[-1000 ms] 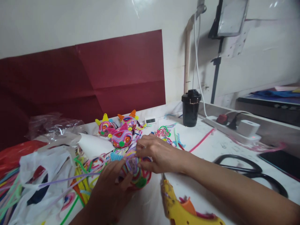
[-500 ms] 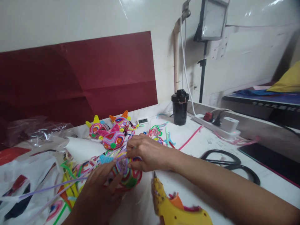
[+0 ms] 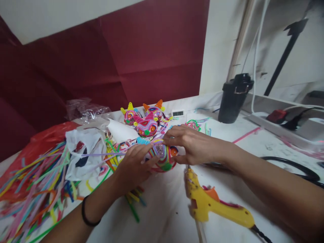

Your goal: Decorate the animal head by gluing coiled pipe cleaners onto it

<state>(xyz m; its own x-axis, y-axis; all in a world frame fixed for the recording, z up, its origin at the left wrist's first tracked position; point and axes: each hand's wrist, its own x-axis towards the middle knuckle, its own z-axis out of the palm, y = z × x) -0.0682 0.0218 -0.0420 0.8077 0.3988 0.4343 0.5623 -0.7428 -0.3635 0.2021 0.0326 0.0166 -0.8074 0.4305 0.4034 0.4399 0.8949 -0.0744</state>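
Between both hands is a rounded animal head covered in colourful pipe cleaners (image 3: 165, 166), with an orange eye, a green nose and a patch on its forehead. My left hand (image 3: 135, 165) is closed around its left side, fingers across the front. My right hand (image 3: 193, 143) grips its upper right side with bent fingers; its fingertips partly hide the top. A light-blue coiled piece (image 3: 143, 141) shows by the left fingers. Just below the right hand lies a yellow hot glue gun (image 3: 220, 206), its nozzle toward the head.
Several similar pipe-cleaner heads (image 3: 146, 125) stand behind. Loose pipe cleaners (image 3: 37, 189) spread over a red bag (image 3: 54, 131) at left, beside a white plastic bag (image 3: 88, 145). A black cup (image 3: 234, 101), a power strip (image 3: 265, 123) and black-handled scissors (image 3: 291, 165) are at right.
The camera view has turned left and down, so the scene sits further right and more loose pipe cleaners show. Both hands stay on the head, and the right-hand fingers have shifted slightly, uncovering its eye.
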